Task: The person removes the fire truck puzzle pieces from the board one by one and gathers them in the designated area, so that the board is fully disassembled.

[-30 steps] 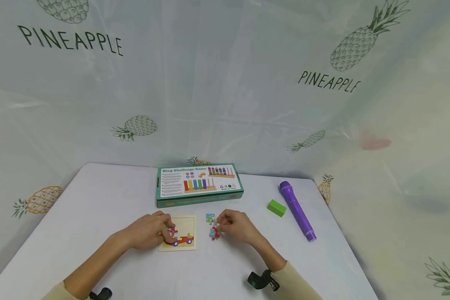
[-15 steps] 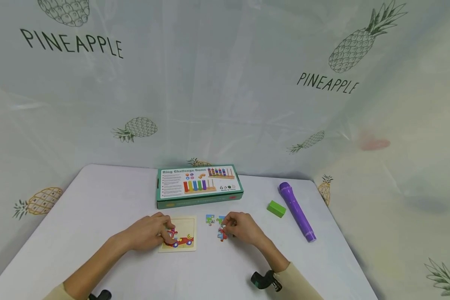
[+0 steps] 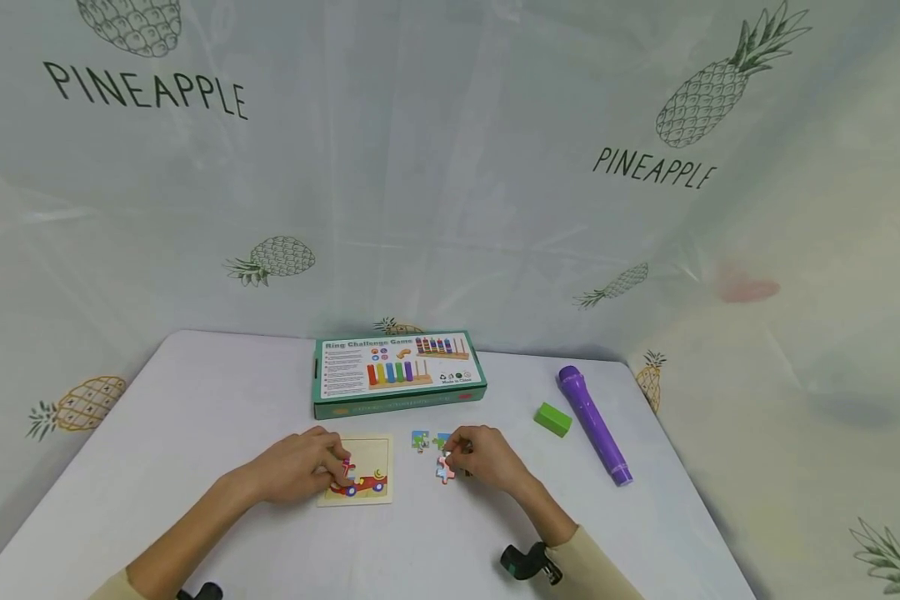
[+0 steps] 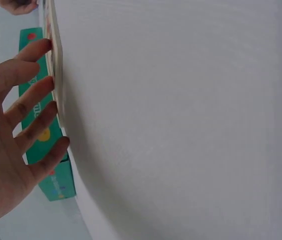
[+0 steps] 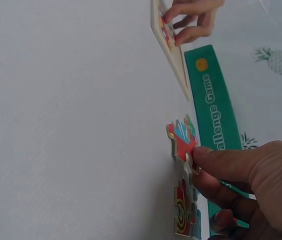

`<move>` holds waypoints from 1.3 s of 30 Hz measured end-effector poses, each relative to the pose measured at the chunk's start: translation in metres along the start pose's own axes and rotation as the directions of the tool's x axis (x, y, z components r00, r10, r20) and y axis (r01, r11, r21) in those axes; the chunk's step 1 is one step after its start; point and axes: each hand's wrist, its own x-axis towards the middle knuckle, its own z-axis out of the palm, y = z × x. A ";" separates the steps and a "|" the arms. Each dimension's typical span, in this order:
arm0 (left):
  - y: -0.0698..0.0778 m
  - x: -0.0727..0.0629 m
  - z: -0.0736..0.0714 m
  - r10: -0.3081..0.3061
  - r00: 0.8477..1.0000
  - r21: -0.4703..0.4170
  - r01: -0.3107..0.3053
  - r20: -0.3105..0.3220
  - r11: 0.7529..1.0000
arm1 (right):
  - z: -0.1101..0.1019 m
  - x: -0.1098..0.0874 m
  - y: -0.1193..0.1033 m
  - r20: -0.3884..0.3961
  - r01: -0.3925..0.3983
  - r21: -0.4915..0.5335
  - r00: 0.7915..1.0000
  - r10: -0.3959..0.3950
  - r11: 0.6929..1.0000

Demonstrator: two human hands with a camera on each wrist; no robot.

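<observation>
My left hand (image 3: 300,467) rests its fingertips on the left part of a shallow wooden puzzle board (image 3: 371,454), fingers spread and only slightly bent. A red vehicle picture fills the board's lower part; the hand hides its left side. Thumb and index finger of my right hand (image 3: 487,458) pinch a red and blue jigsaw piece (image 5: 181,142), seen tilted in the right wrist view. Close by lie a blue and green jigsaw piece (image 3: 420,440) and another one (image 3: 441,440) partly behind the fingers. A red piece with a yellow arc (image 5: 182,210) shows beside the hand.
Behind the board lies a green Ring Challenge Game box (image 3: 401,367). To the right are a green block (image 3: 552,418) and a purple microphone-shaped toy (image 3: 594,425). A pineapple-print curtain (image 3: 450,167) hangs along the table's back edge.
My right hand has shifted slightly right with the pinched piece, which has changed its tilt. The small piece behind its fingers shows more clearly. My left hand stays on the board.
</observation>
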 end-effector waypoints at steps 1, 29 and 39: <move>0.000 0.000 0.000 -0.003 1.000 -0.004 0.003 -0.010 1.000 | 0.000 0.000 0.000 0.000 0.007 -0.001 1.000 -0.007 1.000; 0.001 0.007 0.013 -0.117 0.990 0.045 0.121 -0.077 0.992 | 0.001 0.004 -0.001 -0.002 0.044 -0.152 0.999 -0.044 0.987; 0.000 0.003 0.011 -0.183 0.977 0.070 0.191 -0.111 0.979 | 0.018 0.018 -0.025 -0.020 0.031 -0.092 0.999 -0.033 0.995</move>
